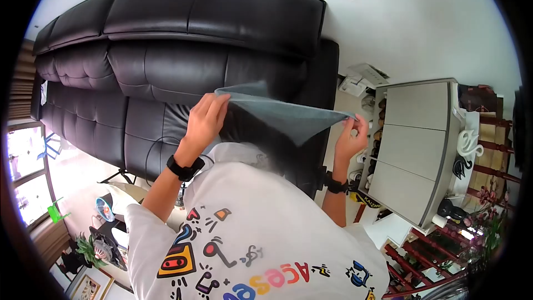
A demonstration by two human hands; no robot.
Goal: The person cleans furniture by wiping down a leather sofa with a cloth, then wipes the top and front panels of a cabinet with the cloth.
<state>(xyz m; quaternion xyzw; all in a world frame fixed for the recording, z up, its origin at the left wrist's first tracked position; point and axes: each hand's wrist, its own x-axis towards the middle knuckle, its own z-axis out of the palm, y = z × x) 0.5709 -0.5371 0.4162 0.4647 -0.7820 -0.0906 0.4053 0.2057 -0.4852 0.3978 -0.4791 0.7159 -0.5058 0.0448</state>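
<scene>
A thin grey cloth (294, 119) is stretched in the air between my two hands, in front of the black leather sofa. My left hand (206, 116) pinches its left end, with fingers closed over the edge. At the other end, my right hand (352, 134) grips a corner between thumb and fingertips. The top edge runs nearly taut and slopes down to the right. Below it the cloth hangs in a loose point, smeared by motion. A small flap stands up near the left end. Both wrists wear black bands.
The black sofa (166, 66) fills the space ahead and to the left. To the right stands a pale cabinet (413, 150) with shoes beside it. A thin black cable (149, 155) loops near my left forearm. Dark red railings (422, 261) are at the lower right.
</scene>
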